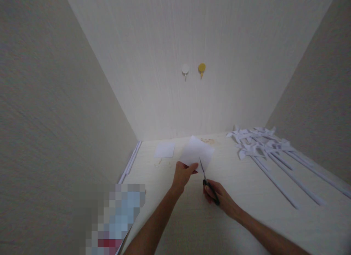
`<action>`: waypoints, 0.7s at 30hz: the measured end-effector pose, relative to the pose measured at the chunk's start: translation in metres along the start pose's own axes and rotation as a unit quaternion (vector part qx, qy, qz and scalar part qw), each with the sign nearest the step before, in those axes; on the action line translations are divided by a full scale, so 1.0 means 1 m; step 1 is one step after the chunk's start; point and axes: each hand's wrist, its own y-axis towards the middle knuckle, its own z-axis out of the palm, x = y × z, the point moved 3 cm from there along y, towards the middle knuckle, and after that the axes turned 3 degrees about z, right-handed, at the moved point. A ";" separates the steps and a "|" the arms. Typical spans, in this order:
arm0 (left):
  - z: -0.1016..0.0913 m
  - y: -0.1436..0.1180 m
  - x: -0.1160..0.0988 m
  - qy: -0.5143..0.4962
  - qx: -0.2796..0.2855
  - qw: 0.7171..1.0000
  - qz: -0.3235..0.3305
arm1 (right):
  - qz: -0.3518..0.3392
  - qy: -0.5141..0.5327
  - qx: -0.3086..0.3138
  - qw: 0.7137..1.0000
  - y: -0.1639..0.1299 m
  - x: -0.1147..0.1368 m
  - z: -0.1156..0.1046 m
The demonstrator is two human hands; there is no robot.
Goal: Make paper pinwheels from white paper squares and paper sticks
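Note:
My left hand (184,175) pinches the lower edge of a white square sheet of paper (196,149) between thumb and fingers. The sheet is held up above the white table, turned so that one corner points away from me. In my right hand (215,196) is a pair of scissors (210,191) with black handles. Their blades point up and away, with the tip over the lower right part of the sheet. Whether the blades have cut into the paper, I cannot tell.
Several white paper pinwheels (248,147) on rolled paper sticks (276,180) lie at the right. Another white sheet (165,150) lies back left, beside rolled paper tubes (131,160) along the left wall. Small scraps (210,141) lie near the back wall, which bears two hooks (202,67).

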 end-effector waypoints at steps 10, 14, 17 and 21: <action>-0.002 0.001 0.000 -0.001 -0.004 1.000 0.002 | 0.018 0.007 -0.009 1.000 0.000 0.001 0.001; -0.003 0.001 0.001 0.002 -0.003 1.000 0.003 | 0.017 0.001 -0.014 1.000 0.000 0.002 0.001; -0.003 0.001 0.000 0.004 -0.001 1.000 0.000 | 0.020 0.003 -0.014 1.000 0.000 0.003 0.001; -0.003 0.001 -0.001 0.011 -0.006 1.000 -0.002 | 0.025 0.009 -0.011 1.000 0.000 0.002 0.001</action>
